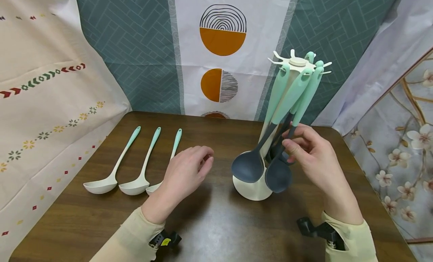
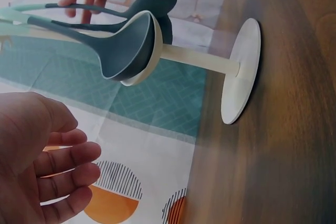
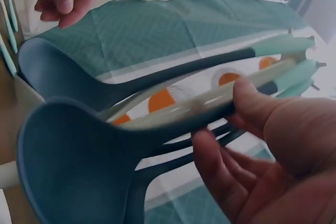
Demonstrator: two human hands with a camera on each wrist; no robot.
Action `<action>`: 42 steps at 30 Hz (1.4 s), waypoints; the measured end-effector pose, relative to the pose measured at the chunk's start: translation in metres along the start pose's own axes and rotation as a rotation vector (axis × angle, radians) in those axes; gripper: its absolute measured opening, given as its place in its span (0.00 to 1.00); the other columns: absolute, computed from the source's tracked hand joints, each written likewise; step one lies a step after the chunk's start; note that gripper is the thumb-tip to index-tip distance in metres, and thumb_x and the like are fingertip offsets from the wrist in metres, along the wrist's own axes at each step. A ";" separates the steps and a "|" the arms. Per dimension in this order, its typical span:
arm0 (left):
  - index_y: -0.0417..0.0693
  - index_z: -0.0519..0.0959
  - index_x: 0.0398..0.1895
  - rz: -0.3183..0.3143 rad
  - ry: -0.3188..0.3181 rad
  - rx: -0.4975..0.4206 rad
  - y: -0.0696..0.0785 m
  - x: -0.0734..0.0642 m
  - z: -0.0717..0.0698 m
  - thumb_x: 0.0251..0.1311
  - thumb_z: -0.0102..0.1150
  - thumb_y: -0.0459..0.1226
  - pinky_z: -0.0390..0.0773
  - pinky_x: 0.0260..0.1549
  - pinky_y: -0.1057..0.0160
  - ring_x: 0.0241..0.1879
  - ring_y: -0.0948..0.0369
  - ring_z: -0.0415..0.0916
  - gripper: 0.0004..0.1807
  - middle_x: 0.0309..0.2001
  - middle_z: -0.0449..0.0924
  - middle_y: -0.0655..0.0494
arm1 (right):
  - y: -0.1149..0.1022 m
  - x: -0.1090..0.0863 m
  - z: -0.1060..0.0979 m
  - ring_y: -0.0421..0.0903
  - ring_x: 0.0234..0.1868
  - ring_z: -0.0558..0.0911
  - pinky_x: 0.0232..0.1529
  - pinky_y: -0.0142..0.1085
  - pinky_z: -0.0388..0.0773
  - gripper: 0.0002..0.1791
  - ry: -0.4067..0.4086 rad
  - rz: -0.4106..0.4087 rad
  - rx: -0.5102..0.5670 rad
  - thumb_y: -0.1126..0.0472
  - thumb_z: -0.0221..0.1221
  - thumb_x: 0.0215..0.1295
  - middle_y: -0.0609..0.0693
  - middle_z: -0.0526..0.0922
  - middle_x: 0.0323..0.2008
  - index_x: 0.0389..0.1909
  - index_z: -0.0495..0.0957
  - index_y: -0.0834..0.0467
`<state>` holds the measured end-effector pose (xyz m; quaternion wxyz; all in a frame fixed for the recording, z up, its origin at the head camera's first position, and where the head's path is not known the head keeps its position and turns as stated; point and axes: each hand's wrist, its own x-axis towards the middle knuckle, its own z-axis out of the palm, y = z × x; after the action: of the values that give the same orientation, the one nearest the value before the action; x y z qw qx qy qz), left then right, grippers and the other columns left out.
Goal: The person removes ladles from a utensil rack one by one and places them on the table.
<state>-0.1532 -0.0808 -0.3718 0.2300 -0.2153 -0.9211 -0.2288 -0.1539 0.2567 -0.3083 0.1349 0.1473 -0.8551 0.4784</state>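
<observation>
On the right of the table a white rotating-style utensil stand (image 1: 253, 192) holds several ladles with mint handles and dark grey bowls, hung from its top hooks. My right hand (image 1: 318, 156) pinches the shaft of the ladle (image 1: 279, 177) on the near right side between thumb and fingers; its bowl (image 3: 73, 156) fills the lower left of the right wrist view. Beside it hangs another dark ladle (image 1: 248, 166). My left hand (image 1: 184, 171) hovers over the table with loosely bent fingers, holding nothing. It partly hides a white ladle (image 1: 176, 141) with a mint handle.
Two more white ladles, one at far left (image 1: 101, 185) and one in the middle (image 1: 133, 186), lie side by side on the brown wooden table (image 1: 216, 224). Patterned cloths hang behind and at both sides. Dark straps sit on both wrists.
</observation>
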 end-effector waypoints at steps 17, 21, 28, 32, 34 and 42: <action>0.52 0.88 0.46 -0.024 -0.010 -0.008 -0.003 -0.002 0.000 0.73 0.70 0.37 0.80 0.35 0.58 0.35 0.60 0.80 0.03 0.37 0.86 0.61 | 0.002 0.002 0.022 0.40 0.38 0.90 0.36 0.31 0.86 0.12 0.031 -0.109 0.097 0.71 0.66 0.77 0.47 0.78 0.62 0.30 0.81 0.67; 0.52 0.88 0.46 -0.030 -0.010 -0.010 -0.003 -0.002 0.000 0.73 0.70 0.37 0.80 0.34 0.58 0.35 0.60 0.79 0.03 0.37 0.86 0.61 | -0.004 0.000 0.025 0.41 0.39 0.89 0.37 0.31 0.87 0.10 0.042 -0.094 0.090 0.70 0.67 0.77 0.46 0.77 0.61 0.32 0.84 0.67; 0.51 0.88 0.47 -0.019 0.000 -0.011 -0.002 -0.002 -0.001 0.73 0.70 0.37 0.80 0.34 0.58 0.35 0.60 0.79 0.04 0.37 0.86 0.61 | -0.013 -0.004 0.033 0.43 0.35 0.89 0.39 0.31 0.87 0.03 0.067 -0.098 0.104 0.69 0.69 0.75 0.46 0.74 0.56 0.41 0.89 0.66; 0.52 0.88 0.47 -0.002 0.018 -0.013 0.001 -0.001 -0.002 0.73 0.70 0.37 0.79 0.34 0.58 0.35 0.60 0.78 0.04 0.36 0.85 0.62 | -0.016 -0.004 0.037 0.42 0.33 0.88 0.39 0.29 0.86 0.04 0.084 -0.109 0.074 0.67 0.71 0.74 0.46 0.73 0.53 0.40 0.88 0.65; 0.52 0.88 0.47 0.009 0.027 -0.017 0.003 0.000 -0.004 0.74 0.70 0.37 0.79 0.34 0.58 0.35 0.61 0.78 0.04 0.36 0.84 0.63 | -0.017 -0.005 0.038 0.42 0.32 0.87 0.38 0.28 0.85 0.05 0.094 -0.111 0.030 0.66 0.72 0.73 0.46 0.73 0.52 0.38 0.87 0.63; 0.48 0.87 0.52 0.117 0.093 -0.113 0.021 0.013 -0.001 0.73 0.72 0.36 0.83 0.37 0.57 0.42 0.58 0.82 0.08 0.44 0.86 0.57 | -0.021 -0.009 0.030 0.44 0.35 0.76 0.34 0.28 0.71 0.07 0.112 -0.131 -0.226 0.58 0.77 0.70 0.46 0.75 0.49 0.38 0.88 0.54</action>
<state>-0.1521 -0.0607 -0.3574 0.2731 -0.2703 -0.8809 -0.2764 -0.1403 0.2219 -0.3107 0.2290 0.1601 -0.8831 0.3769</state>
